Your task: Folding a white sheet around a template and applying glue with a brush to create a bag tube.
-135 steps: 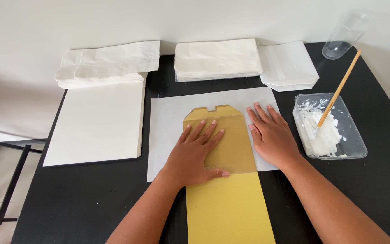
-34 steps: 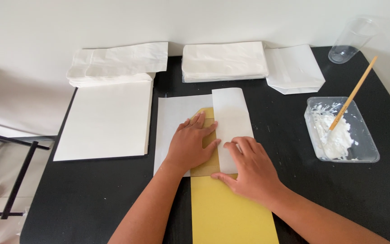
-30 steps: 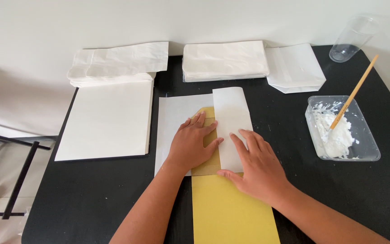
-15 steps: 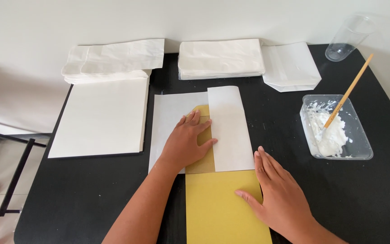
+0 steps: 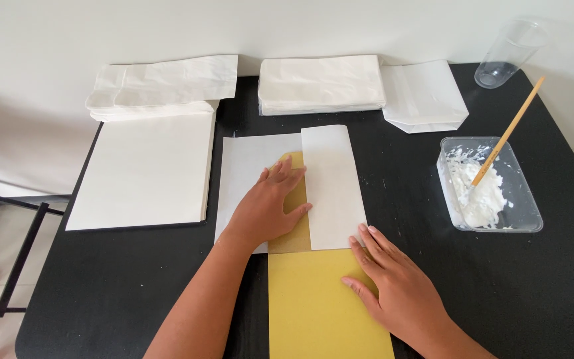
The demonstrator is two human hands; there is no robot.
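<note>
A white paper sheet [image 5: 247, 166] lies on the black table [image 5: 127, 286] with a long yellow card template [image 5: 320, 306] on top of it. The sheet's right side is folded over the template as a white flap [image 5: 333, 186]. My left hand [image 5: 267, 209] lies flat on the template and the sheet's left part, fingers spread. My right hand [image 5: 393, 289] rests flat on the bare lower part of the yellow template, fingertips just below the flap's near edge. Neither hand holds anything.
A stack of white sheets [image 5: 144, 169] lies at the left. Piles of finished white paper bags [image 5: 161, 86] [image 5: 320, 83] [image 5: 423, 96] line the back edge. At the right stand a clear tray of white paste [image 5: 489, 189] with a wooden-handled brush [image 5: 509, 129], and a clear plastic cup [image 5: 509, 53].
The sheet's right side was folded over the template. My right hand pressed along the flap, then slid down off it onto the bare yellow card. My left hand stayed put.
</note>
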